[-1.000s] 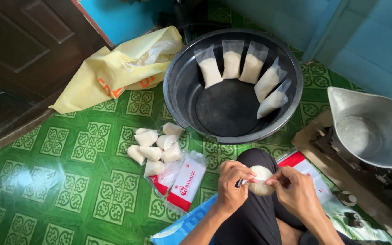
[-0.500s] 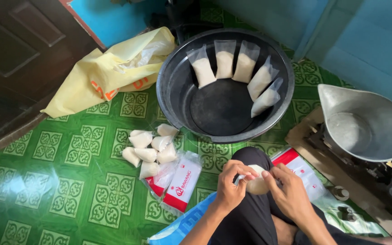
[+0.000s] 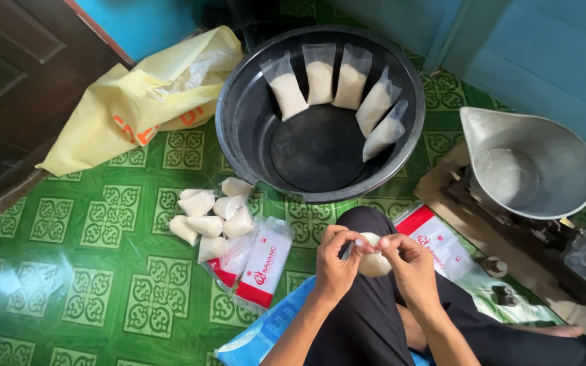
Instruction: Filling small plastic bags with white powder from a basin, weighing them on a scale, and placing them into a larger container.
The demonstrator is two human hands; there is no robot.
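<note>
Down at six o'clock, over the person's dark-clad knee, the left hand (image 3: 334, 263) and the right hand (image 3: 412, 266) meet around a small white-filled plastic pouch (image 3: 373, 259), each pinching its top edge between thumb and fingertips. At nine o'clock from the hands, a cluster of tied pouches (image 3: 209, 218) lies on the green patterned floor (image 3: 69, 271) beside red-and-white packets (image 3: 262, 266). At twelve o'clock sits a black basin (image 3: 239, 129) with five filled bags (image 3: 337, 91) leaning against its far wall.
</note>
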